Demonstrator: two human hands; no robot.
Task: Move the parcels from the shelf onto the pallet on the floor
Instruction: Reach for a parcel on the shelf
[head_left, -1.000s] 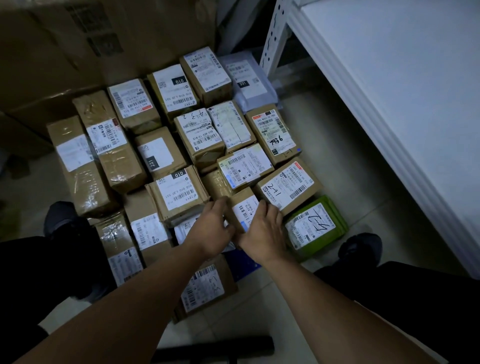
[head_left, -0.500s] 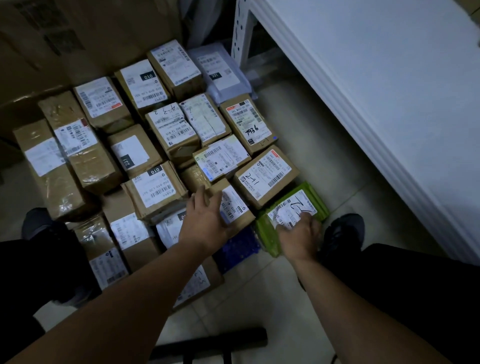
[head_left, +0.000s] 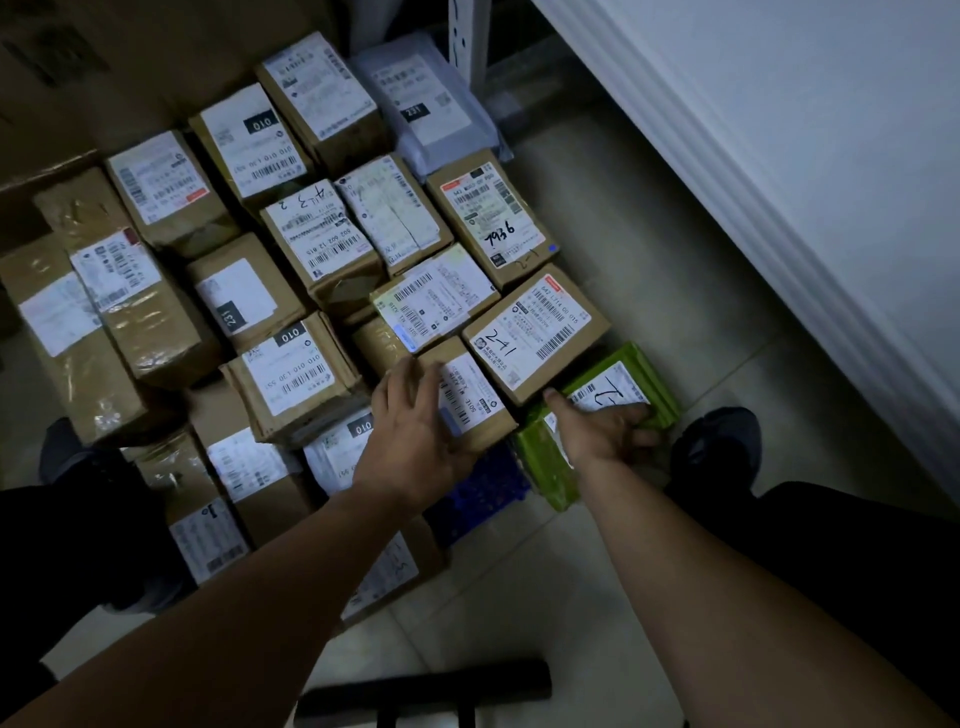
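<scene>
Several brown cardboard parcels with white labels lie packed together on a blue pallet (head_left: 480, 499) on the floor. My left hand (head_left: 415, 431) rests flat with straight fingers on a small brown parcel (head_left: 475, 400) near the front. My right hand (head_left: 605, 431) grips the near edge of a green parcel (head_left: 636, 371) with a white label, at the pallet's right corner; the fingers curl round its edge. A parcel marked 2-41 (head_left: 535, 332) lies just behind the green one.
A white shelf board (head_left: 779, 130) runs along the right, its upright post (head_left: 467, 36) at the top. Large cardboard boxes (head_left: 130, 67) stand behind the parcels. My dark shoes (head_left: 719, 447) flank the pallet on the tiled floor. A black bar (head_left: 426, 691) lies near the bottom.
My right hand moved from the small brown parcel rightward onto the green parcel and closed on its edge. My left hand stayed on the small brown parcel. The camera shifted slightly.
</scene>
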